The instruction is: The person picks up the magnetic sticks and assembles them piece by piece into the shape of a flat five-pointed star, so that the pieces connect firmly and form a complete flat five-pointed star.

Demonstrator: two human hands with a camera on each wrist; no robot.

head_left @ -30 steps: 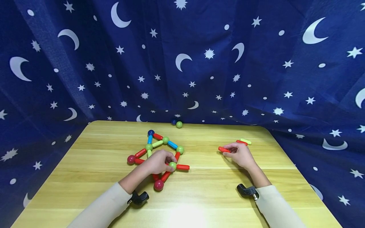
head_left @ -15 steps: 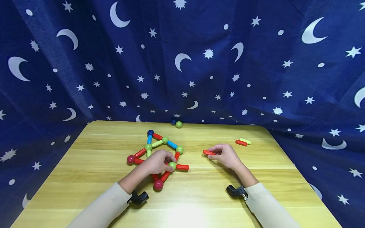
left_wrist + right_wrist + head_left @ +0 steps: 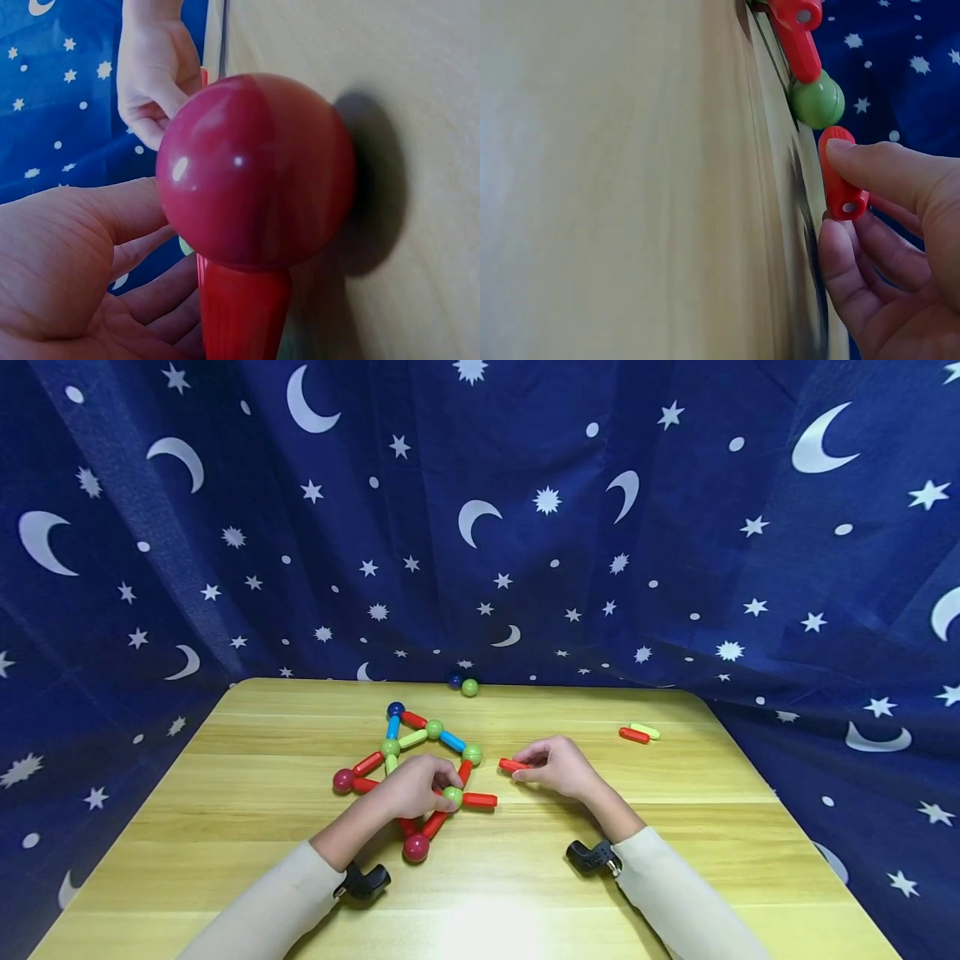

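Observation:
My left hand (image 3: 417,783) pinches a green ball (image 3: 453,797) at the right corner of a flat frame of magnetic sticks and balls. From that ball a red magnetic stick (image 3: 481,800) juts out to the right, its other end free. Just right of the frame, my right hand (image 3: 557,767) holds another red magnetic stick (image 3: 844,174) between thumb and fingers, apart from the frame. A dark red ball (image 3: 255,171) joined to a red stick (image 3: 244,311) fills the left wrist view. My left palm hides part of the frame.
On the right of the wooden table (image 3: 675,860) lie a loose red stick (image 3: 634,736) and a yellow-green stick (image 3: 646,730), side by side. A blue ball (image 3: 455,681) and a green ball (image 3: 470,687) sit at the back edge, before a dark blue curtain (image 3: 555,527).
My right hand has moved left with the red magnetic stick, from beside the loose sticks to near the frame. My left hand has stayed at the green ball.

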